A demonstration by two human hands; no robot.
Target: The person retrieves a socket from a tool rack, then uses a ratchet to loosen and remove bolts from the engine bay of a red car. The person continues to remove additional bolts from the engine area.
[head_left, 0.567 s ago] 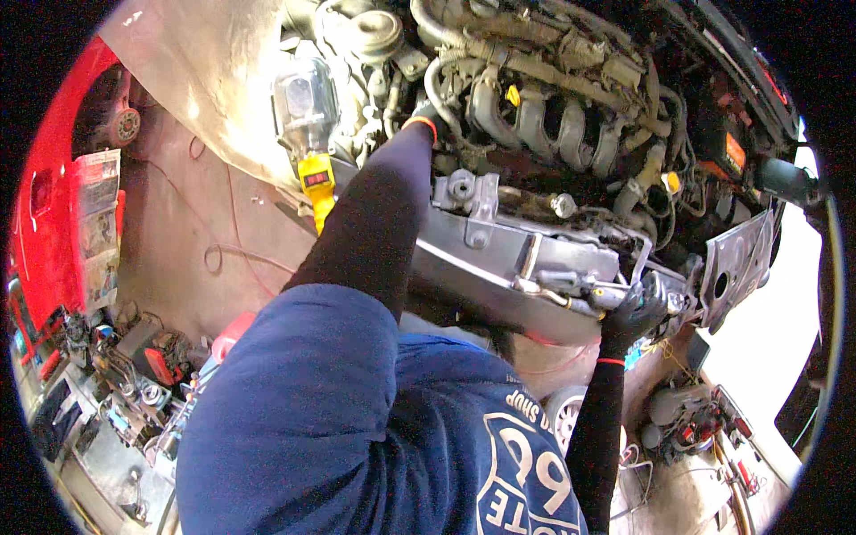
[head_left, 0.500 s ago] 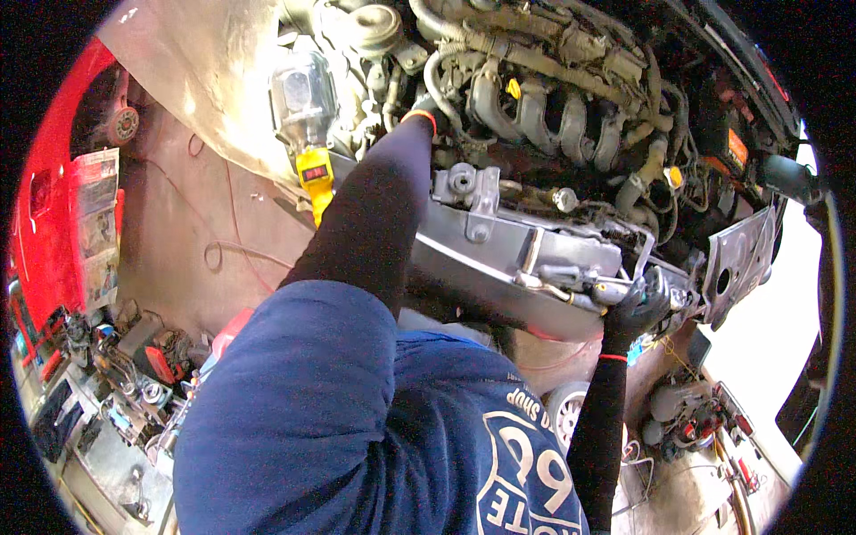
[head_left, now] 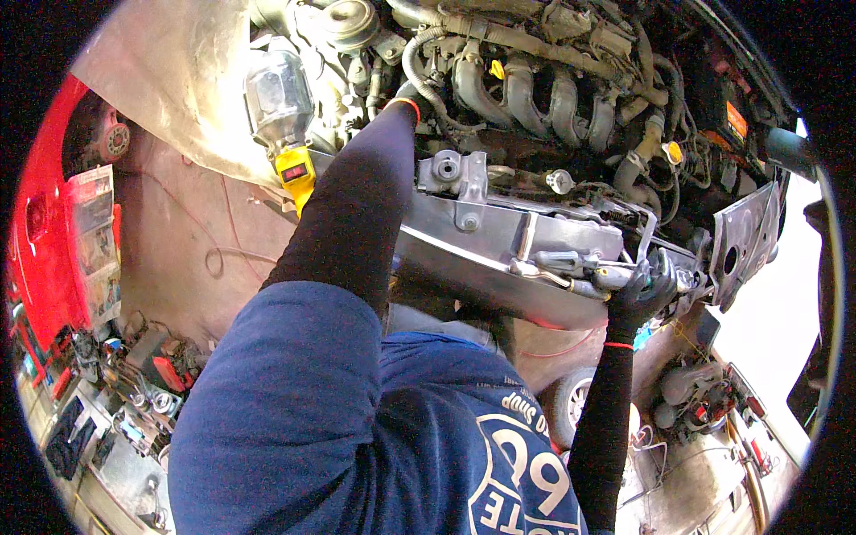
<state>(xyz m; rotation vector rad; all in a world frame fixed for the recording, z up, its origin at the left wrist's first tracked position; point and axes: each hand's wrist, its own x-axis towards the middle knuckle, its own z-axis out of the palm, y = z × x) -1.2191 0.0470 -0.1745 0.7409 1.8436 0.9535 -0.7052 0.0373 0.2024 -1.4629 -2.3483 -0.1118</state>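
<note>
My left arm reaches into the engine bay past the front crossmember (head_left: 508, 227). Of my left hand (head_left: 407, 93), only the gloved wrist end shows beside a ribbed hose (head_left: 410, 62); its fingers are hidden among engine parts left of the intake manifold (head_left: 522, 94). At the right end of the crossmember, my right hand (head_left: 640, 292), in a dark glove, has its fingers curled over the metal edge. Several metal hand tools (head_left: 571, 261) lie on the crossmember just left of it. A yellow work light (head_left: 294, 169) with a bright clear head stands left of my left forearm.
A beige cover (head_left: 165, 80) drapes over the car's left side. Beyond it are a red car body (head_left: 45, 214) and a cluttered bench (head_left: 125, 437). A bent metal panel (head_left: 744, 245) sticks out at the right, near a black battery (head_left: 733, 120). A wheel (head_left: 572, 401) lies below.
The whole view has shifted slightly, so the engine and work light appear further left. Both hands stay at the same spots on the car.
</note>
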